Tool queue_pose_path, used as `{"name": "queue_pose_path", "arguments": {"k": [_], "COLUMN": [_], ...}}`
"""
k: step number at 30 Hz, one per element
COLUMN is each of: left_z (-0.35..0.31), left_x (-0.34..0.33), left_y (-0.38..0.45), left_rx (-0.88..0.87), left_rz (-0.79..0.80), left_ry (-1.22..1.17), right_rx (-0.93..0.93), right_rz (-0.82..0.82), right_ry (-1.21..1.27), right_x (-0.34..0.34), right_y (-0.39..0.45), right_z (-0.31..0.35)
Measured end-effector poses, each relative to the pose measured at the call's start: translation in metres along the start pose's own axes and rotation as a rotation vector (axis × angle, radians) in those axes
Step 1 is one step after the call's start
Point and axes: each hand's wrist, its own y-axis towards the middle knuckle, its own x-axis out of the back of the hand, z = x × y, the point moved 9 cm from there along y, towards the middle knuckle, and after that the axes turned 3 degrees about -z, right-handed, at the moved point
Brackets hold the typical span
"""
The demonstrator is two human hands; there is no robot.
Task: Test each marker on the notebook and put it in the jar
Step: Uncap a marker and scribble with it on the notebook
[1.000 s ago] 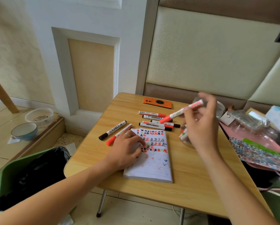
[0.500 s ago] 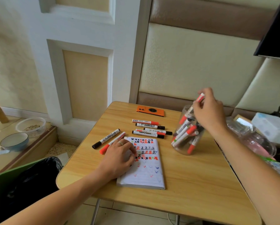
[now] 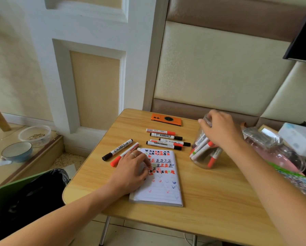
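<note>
Our left hand [image 3: 132, 170] rests flat on the notebook [image 3: 162, 181], fingers relaxed. Our right hand [image 3: 219, 129] hovers over the jar [image 3: 204, 157]; we cannot tell its grip.

A white panelled wall [image 3: 88, 71] with beige insets fills the upper left of the frame; padded cream and brown upholstery [image 3: 219, 64] fills the upper right. A light wooden folding table [image 3: 210, 192] stands centre, over pale floor tiles [image 3: 139, 233] at bottom.
</note>
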Motion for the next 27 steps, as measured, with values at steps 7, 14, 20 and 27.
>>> {"name": "queue_pose_path", "arguments": {"k": [7, 14, 20, 27], "left_z": [0.003, 0.006, 0.008, 0.007], "left_x": [-0.002, -0.001, -0.003, -0.001], "left_y": [0.000, 0.002, 0.003, 0.003], "left_rx": [0.019, 0.036, 0.047, 0.039], "left_rz": [0.010, 0.009, 0.017, 0.007], "left_ry": [-0.012, -0.046, -0.074, -0.063], "right_rx": [0.384, 0.262, 0.297, 0.347], "right_rz": [-0.060, 0.303, 0.349, 0.393], "right_ry": [0.278, 0.126, 0.080, 0.070], "right_x": [-0.018, -0.128, -0.144, -0.143], "right_y": [-0.013, -0.018, -0.018, -0.015], "right_z": [0.086, 0.084, 0.085, 0.089]}}
